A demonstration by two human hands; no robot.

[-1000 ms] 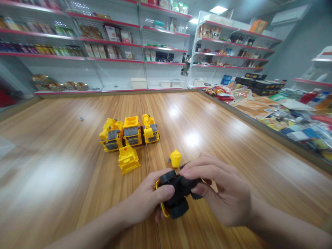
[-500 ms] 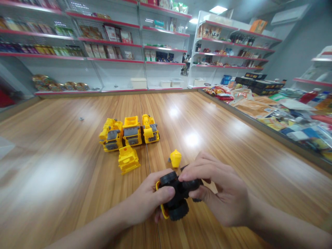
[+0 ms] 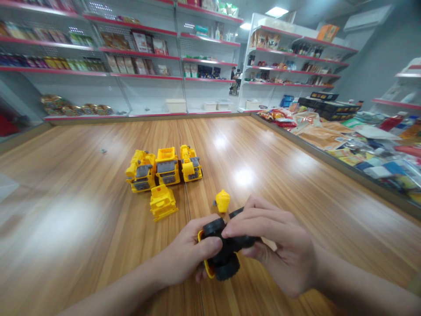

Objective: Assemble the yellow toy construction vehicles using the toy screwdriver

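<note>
Both hands grip a black-wheeled toy truck chassis (image 3: 225, 259) with a yellow edge, held just above the wooden table (image 3: 82, 228). My left hand (image 3: 187, 254) wraps it from the left, thumb on a wheel. My right hand (image 3: 279, 250) closes over its right side, fingers pinched on the top. Just beyond the hands lies a small yellow mixer drum (image 3: 222, 201). A loose yellow cab part (image 3: 162, 202) sits to the left of it. Three yellow toy construction trucks (image 3: 164, 169) stand in a row farther back.
Shop shelves with packaged goods (image 3: 141, 57) line the far wall. A low counter heaped with snack packets (image 3: 345, 140) runs along the right edge of the table. A tiny dark bit (image 3: 103, 151) lies on the wood at far left.
My right hand's fingers have shifted slightly left and lower over the top of the chassis. The left hand and the toys on the table have stayed put.
</note>
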